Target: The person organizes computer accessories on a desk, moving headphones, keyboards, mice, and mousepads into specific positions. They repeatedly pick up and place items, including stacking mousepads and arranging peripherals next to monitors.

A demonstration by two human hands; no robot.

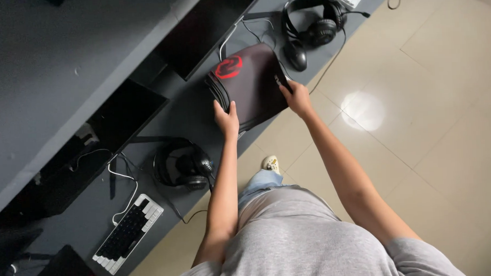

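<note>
Mousepads, a black stack [252, 86] with a red emblem on the top one, lie on the grey desk [190, 115] gripped between both hands. Left hand [227, 119] closes its fingers over the stack's near edge, thumb on top; right hand [297, 97] pinches the opposite edge, fingers curled around it. Just beyond the right hand sit a black mouse [296, 55] and a headset [313, 21]. Below the left hand lies another headset [182, 164], and further off a black-and-white keyboard [128, 233].
</note>
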